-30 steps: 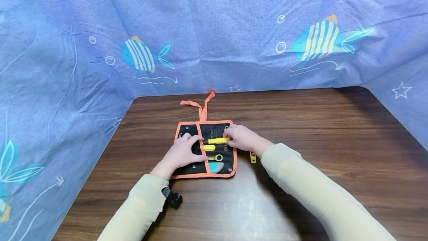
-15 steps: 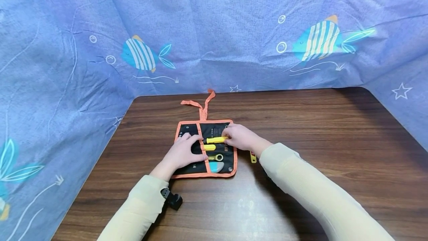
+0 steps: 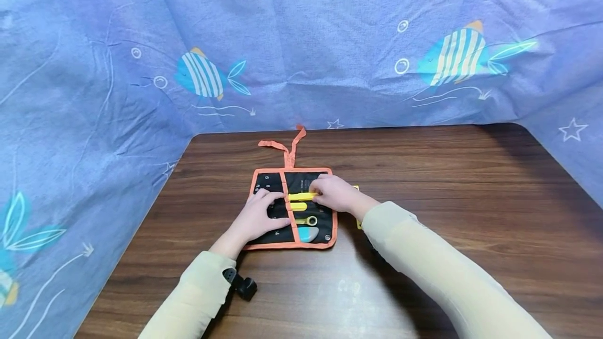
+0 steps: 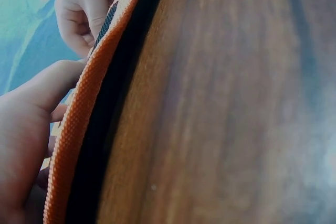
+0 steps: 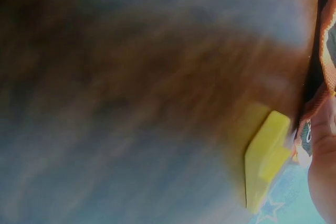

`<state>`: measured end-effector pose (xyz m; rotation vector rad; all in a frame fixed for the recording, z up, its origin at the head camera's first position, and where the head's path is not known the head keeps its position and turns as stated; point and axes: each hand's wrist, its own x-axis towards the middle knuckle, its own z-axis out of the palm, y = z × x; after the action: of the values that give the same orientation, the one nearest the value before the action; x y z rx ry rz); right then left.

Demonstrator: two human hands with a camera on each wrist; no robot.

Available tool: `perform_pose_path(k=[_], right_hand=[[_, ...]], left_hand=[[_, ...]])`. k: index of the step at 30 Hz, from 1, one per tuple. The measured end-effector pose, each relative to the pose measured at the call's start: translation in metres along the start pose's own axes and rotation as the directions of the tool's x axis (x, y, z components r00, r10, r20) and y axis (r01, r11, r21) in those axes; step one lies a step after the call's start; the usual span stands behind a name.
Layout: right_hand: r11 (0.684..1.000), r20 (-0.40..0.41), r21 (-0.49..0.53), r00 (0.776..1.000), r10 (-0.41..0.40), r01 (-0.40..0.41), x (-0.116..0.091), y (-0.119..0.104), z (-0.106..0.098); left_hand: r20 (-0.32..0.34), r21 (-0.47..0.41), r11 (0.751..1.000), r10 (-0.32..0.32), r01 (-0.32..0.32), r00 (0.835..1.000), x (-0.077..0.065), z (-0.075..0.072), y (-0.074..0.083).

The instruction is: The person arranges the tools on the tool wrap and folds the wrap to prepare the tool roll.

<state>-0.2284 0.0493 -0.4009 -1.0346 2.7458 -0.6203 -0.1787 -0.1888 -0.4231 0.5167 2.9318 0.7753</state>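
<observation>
A black tool pouch with orange trim (image 3: 335, 226) lies unrolled on the table. My right hand (image 3: 335, 192) pinches the right end of a slim yellow-handled tool (image 3: 300, 196); its other end goes under the orange pocket band. Over the pouch's left half, my left hand (image 3: 254, 216) is spread, thumb and forefinger touching the band apart from each other. Between them, a second yellow handle (image 3: 298, 206) and a ring-ended wrench (image 3: 311, 221) stick out of the pockets. A teal and grey rounded end (image 3: 307, 234) shows below. Pocketed parts are hidden.
Right of the pouch a yellow flat object (image 5: 265, 161) lies on the wooden table (image 3: 447, 187), partly hidden by the right arm in the head view. Orange tie straps (image 3: 289, 156) stretch behind the pouch. A blue fish-print cloth (image 3: 306, 41) hangs behind the table.
My right hand has shifted slightly left with the yellow-handled tool, whose dark front part has slid out of sight under the band. My left hand stays in place on the pouch.
</observation>
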Motion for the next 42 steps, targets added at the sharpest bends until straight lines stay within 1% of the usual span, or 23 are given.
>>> perform_pose_path(k=[6, 12, 18, 23, 30, 36, 42], right_hand=[[0.998, 0.002, 0.028, 0.999, 0.05, -0.05, 0.001, -0.001, 0.001], [0.996, 0.019, 0.064, 0.998, 0.055, -0.056, 0.005, -0.004, 0.002], [0.994, 0.044, 0.087, 0.997, 0.066, -0.07, 0.004, -0.003, 0.002], [0.995, 0.052, 0.067, 0.996, 0.075, -0.079, 0.005, -0.001, 0.002], [0.994, 0.07, 0.069, 0.995, 0.076, -0.08, 0.012, -0.002, 0.003], [0.994, 0.09, 0.053, 0.992, 0.089, -0.094, 0.012, -0.002, 0.003], [0.997, 0.091, 0.028, 0.993, 0.071, -0.074, 0.01, -0.003, 0.002]], left_hand=[[0.018, -0.015, 0.999, 0.031, -0.03, 0.999, -0.001, 0.001, -0.002], [0.017, -0.027, 0.999, 0.029, -0.029, 0.999, -0.003, 0.001, -0.005], [0.023, -0.021, 0.998, 0.053, -0.052, 0.998, -0.004, 0.002, -0.005], [0.028, -0.016, 0.997, 0.076, -0.075, 0.997, -0.004, 0.002, -0.005], [0.044, -0.05, 0.997, 0.053, -0.051, 0.998, -0.006, -0.003, -0.004], [0.052, -0.047, 0.997, 0.066, -0.064, 0.996, -0.005, -0.002, -0.005], [0.051, -0.04, 0.996, 0.08, -0.078, 0.996, -0.003, -0.001, -0.006]])
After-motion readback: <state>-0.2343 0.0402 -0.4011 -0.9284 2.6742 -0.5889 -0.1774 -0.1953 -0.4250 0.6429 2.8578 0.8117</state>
